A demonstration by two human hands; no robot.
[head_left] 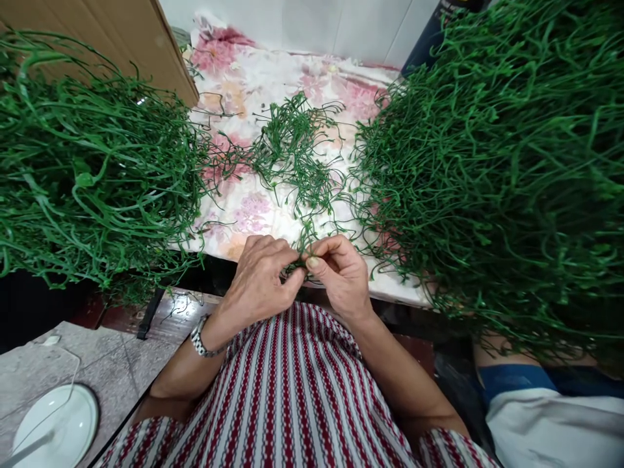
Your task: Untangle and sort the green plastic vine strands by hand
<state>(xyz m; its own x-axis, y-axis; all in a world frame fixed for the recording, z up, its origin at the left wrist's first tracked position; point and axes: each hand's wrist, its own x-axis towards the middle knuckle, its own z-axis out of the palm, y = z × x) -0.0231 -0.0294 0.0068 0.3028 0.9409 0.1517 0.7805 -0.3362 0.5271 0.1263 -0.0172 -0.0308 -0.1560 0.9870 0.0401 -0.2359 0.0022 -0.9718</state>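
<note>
My left hand (260, 276) and my right hand (341, 270) meet at the near edge of a table covered by a floral cloth (248, 84). Both pinch the same small green plastic sprig (298, 260) between thumb and fingers. A loose cluster of green plastic stems (292, 153) lies on the cloth just beyond the hands. A metal watch (201, 341) is on my left wrist. A red and white striped garment (292, 396) fills the view below the hands.
A big heap of green stems (92, 175) is piled at the left and a larger heap (497, 169) at the right. A cardboard box (112, 32) stands at the back left. A white round lid (56, 426) lies on a grey surface at lower left. Another person's blue and white clothing (536, 403) shows at lower right.
</note>
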